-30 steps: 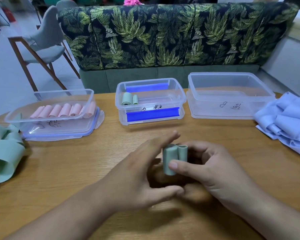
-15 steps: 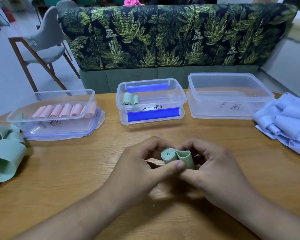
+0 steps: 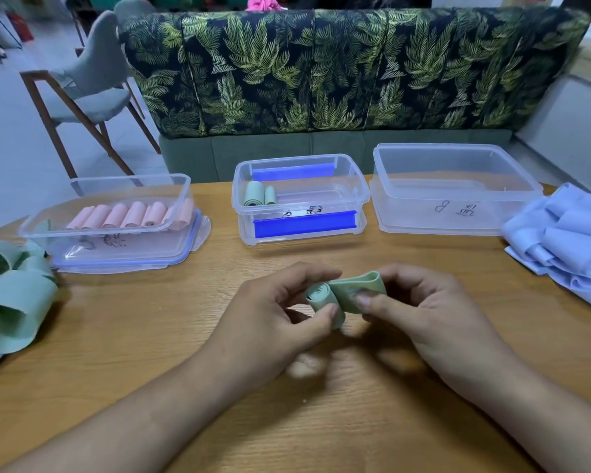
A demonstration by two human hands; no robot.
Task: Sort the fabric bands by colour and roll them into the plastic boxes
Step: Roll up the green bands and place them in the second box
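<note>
Above the bench's near middle, the left hand [image 3: 273, 322] and right hand [image 3: 423, 312] pinch a half-rolled green band [image 3: 347, 295]. Pink rolls [image 3: 130, 215] are boxed, two green rolls [image 3: 260, 194] sit in the middle box [image 3: 301, 199], and the right box [image 3: 454, 189] is empty; green [image 3: 11, 295] and blue [image 3: 567, 244] piles remain.

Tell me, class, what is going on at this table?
A person is rolling a green band: the left hand pinches the rolled end, the right hand holds the loose loop. Pink rolls lie in the left box, two green rolls in the middle box. Loose green bands lie left, blue bands right.
</note>
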